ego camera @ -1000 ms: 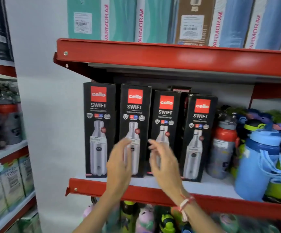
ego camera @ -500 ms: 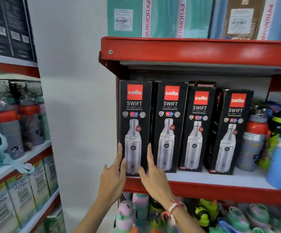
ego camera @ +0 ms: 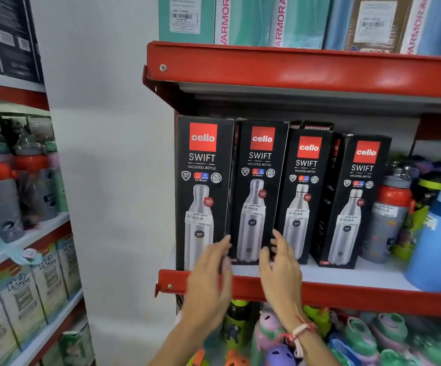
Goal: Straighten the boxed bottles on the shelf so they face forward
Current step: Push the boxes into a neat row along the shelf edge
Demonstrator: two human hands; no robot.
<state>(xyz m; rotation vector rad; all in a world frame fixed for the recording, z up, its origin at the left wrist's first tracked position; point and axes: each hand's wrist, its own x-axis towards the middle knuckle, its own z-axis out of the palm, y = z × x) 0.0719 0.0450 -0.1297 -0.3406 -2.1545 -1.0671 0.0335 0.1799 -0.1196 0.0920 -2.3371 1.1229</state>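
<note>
**shelfwatcher:** ok so what are the hands actually doing here?

**aisle9:** Both are up at the bottom of the second box (ego camera: 257,191). The left hand (ego camera: 211,270) has its fingers loosely spread, and its fingertips sit right at that box's lower left edge, in the seam with the first box (ego camera: 203,191). The right hand (ego camera: 280,265) has its fingers apart too, at the lower right edge. So the grip is one hand on each side of the box, not pinching anything. Can't tell if they're truly pressing on it; the hands are blurry.

**shelfwatcher:** and the rest of the row?

**aisle9:** Just left of the left hand, the first box stands upright at the shelf's end. Right of the right hand is the third box (ego camera: 306,191), touching the second. Past that is the fourth box (ego camera: 356,202), angled so its side panel shows. All four stand on the red shelf (ego camera: 372,294), just above and behind the hands. Further right there are loose bottles, a red-and-grey one (ego camera: 391,215) then a blue one (ego camera: 436,241).
</note>
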